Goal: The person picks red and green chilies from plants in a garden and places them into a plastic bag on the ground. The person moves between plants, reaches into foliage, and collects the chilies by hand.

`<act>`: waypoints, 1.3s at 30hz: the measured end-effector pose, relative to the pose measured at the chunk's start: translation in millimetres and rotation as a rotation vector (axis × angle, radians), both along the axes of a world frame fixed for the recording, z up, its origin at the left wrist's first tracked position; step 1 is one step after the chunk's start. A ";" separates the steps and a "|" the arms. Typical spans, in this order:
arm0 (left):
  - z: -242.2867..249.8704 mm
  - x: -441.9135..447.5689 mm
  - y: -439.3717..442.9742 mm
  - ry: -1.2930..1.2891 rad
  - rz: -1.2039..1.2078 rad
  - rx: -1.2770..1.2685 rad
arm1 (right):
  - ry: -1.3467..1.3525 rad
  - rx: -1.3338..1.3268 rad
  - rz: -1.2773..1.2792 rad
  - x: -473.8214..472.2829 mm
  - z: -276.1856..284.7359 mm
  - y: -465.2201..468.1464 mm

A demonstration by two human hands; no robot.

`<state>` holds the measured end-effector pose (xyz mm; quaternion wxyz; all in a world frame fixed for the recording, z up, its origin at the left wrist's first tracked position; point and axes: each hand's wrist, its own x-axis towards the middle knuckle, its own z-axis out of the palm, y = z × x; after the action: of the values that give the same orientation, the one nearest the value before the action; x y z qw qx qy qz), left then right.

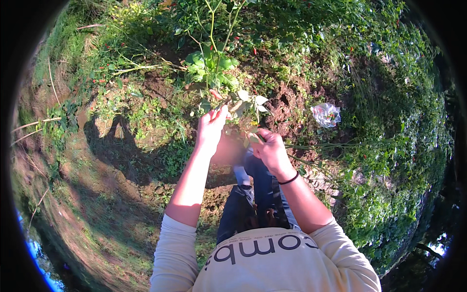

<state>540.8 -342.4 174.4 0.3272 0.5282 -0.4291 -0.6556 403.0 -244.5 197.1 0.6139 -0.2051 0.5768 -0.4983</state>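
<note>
My left hand (212, 126) is closed at the fingertips around a leafy sprig (239, 104) of a chilli plant, its pale leaves spreading to the right. Just above those fingers is a small reddish thing (215, 94), too unclear to name. To the right and slightly lower, my right hand (270, 148) pinches a thin green stem with a few small leaves (252, 137). The fingertips hide most of what it grips. A dark band circles the right wrist. Beyond both hands rises a chilli plant (213, 62) with tall green stems and broad leaves.
A clear plastic bag (325, 115) with small red and green bits lies on the soil to the right. Red chillies (254, 50) dot the surrounding foliage. Long green stems (321, 146) extend right from beside my right hand. Dry stalks (36, 124) stick out at left.
</note>
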 end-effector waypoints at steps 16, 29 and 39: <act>-1.1 11.8 9.5 0.329 0.049 0.092 | 0.041 -0.428 -0.157 32.2 -4.4 -29.0; 12.8 -4.1 26.9 0.497 0.027 0.137 | -0.085 -0.378 -0.245 30.4 -4.9 -11.3; -3.6 -11.4 21.7 0.205 0.056 0.167 | -0.247 -0.413 0.022 -2.0 35.7 25.5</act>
<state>529.4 -320.7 170.8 0.3424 0.4955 -0.3222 -0.7303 401.0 -219.0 232.8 0.6301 -0.2699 0.3811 -0.6203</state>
